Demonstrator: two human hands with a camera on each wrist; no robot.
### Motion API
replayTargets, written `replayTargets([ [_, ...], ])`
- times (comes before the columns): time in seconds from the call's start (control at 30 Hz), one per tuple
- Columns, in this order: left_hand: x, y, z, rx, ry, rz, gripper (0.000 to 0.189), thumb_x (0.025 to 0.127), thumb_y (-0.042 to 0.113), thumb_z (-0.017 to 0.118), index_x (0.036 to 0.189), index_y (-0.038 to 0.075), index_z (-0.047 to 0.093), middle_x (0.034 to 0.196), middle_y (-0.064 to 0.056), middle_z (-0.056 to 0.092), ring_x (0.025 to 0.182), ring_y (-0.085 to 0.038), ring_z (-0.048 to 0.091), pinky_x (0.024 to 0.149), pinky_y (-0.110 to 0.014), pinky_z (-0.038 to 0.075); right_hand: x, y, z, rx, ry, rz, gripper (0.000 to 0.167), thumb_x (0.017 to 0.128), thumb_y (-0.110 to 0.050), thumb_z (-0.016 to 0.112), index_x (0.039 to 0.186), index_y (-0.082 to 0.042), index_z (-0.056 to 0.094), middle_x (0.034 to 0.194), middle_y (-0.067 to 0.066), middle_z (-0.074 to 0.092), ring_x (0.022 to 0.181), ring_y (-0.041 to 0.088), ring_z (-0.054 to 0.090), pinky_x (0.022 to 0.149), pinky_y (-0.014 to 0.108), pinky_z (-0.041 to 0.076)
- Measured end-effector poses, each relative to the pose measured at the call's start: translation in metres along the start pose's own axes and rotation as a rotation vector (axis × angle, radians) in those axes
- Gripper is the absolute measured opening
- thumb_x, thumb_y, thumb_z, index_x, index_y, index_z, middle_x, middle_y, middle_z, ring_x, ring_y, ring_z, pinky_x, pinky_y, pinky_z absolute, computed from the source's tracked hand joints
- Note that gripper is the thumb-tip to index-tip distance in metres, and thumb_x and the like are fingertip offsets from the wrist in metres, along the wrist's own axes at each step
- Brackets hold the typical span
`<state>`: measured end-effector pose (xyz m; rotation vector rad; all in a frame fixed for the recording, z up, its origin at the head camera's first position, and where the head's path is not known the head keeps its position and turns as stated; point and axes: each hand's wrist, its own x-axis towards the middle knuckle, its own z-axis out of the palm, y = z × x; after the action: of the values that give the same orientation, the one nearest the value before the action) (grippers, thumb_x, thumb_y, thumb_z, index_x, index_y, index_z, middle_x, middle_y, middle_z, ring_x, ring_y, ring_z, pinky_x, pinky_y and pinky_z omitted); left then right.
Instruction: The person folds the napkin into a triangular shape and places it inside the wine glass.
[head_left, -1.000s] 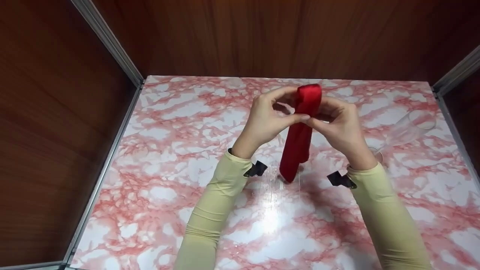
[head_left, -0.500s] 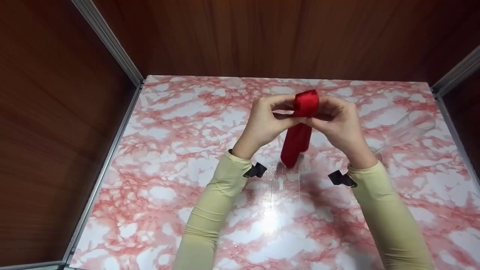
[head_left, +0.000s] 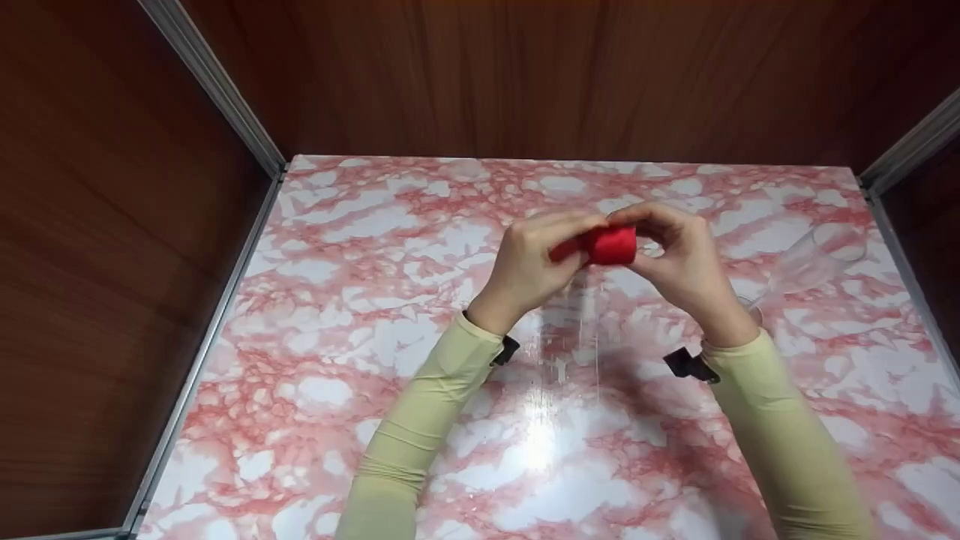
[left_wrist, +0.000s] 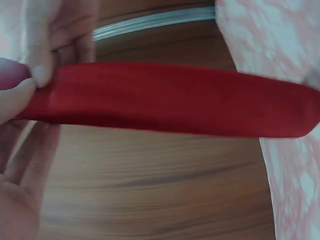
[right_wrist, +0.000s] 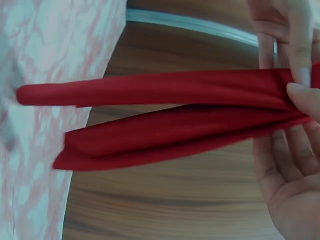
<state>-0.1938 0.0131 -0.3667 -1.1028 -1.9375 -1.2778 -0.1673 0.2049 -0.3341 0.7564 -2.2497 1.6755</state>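
A shiny red strip of cloth [head_left: 613, 246], shaped like a necktie, is held up above the table between both hands. In the head view it shows as a short, rounded roll or fold. My left hand [head_left: 529, 259] grips its left side, fingers over the top and thumb below. At its right side my right hand [head_left: 679, 259] holds it with fingers above and thumb beneath. The left wrist view has a long flat length of the red strip [left_wrist: 175, 100] stretching from the fingers. Two lengths of the red strip [right_wrist: 175, 87], one narrower, show in the right wrist view.
A clear stemmed glass [head_left: 810, 259] lies on its side to the right, its foot partly behind the right wrist. The tabletop [head_left: 322, 390] has a red and white marbled pattern. Brown wooden panels [head_left: 480, 82] with metal edging stand at the back and sides.
The hanging ends of the red strip have risen and no longer show below the hands in the head view. The left hand has turned over the cloth; both hands came slightly lower.
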Motion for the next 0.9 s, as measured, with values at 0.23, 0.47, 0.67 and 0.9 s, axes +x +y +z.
replayTargets([
  [0.23,-0.013,-0.008,-0.002,0.190,0.036,0.219,0.015,0.090,0.009,0.067,0.103,0.006,0.073,0.103,-0.007,0.071,0.102,-0.019,0.064,0.098,-0.025,0.042,-0.014,0.018,-0.013,0.215,-0.081,0.135,0.031,0.084,0.009,0.066,0.114,0.012,0.060,0.115,0.023,0.060,0.104,0.023,0.061,0.091,0.027,0.048],
  [0.47,-0.022,-0.013,-0.006,0.294,0.021,0.312,0.016,0.091,0.009,0.066,0.104,0.007,0.074,0.105,-0.005,0.071,0.105,-0.017,0.064,0.098,-0.025,0.042,-0.026,0.029,-0.019,0.474,-0.158,0.429,0.037,0.098,-0.012,0.054,0.126,0.011,0.049,0.121,0.023,0.055,0.105,0.029,0.062,0.091,0.035,0.049],
  [0.67,-0.028,-0.010,-0.005,0.378,-0.001,0.424,0.017,0.090,0.005,0.066,0.104,0.010,0.075,0.106,-0.004,0.071,0.106,-0.017,0.063,0.097,-0.025,0.043,-0.028,0.032,-0.015,0.602,-0.230,0.615,0.041,0.102,-0.024,0.048,0.127,0.008,0.051,0.118,0.017,0.060,0.103,0.030,0.063,0.088,0.040,0.051],
  [0.9,-0.035,-0.004,0.001,0.459,-0.042,0.562,0.017,0.089,0.008,0.067,0.105,0.011,0.074,0.108,-0.001,0.070,0.108,-0.017,0.063,0.097,-0.026,0.043,-0.031,0.039,-0.008,0.689,-0.343,0.665,0.037,0.104,-0.028,0.042,0.121,0.001,0.058,0.111,0.012,0.066,0.099,0.025,0.065,0.086,0.040,0.051],
])
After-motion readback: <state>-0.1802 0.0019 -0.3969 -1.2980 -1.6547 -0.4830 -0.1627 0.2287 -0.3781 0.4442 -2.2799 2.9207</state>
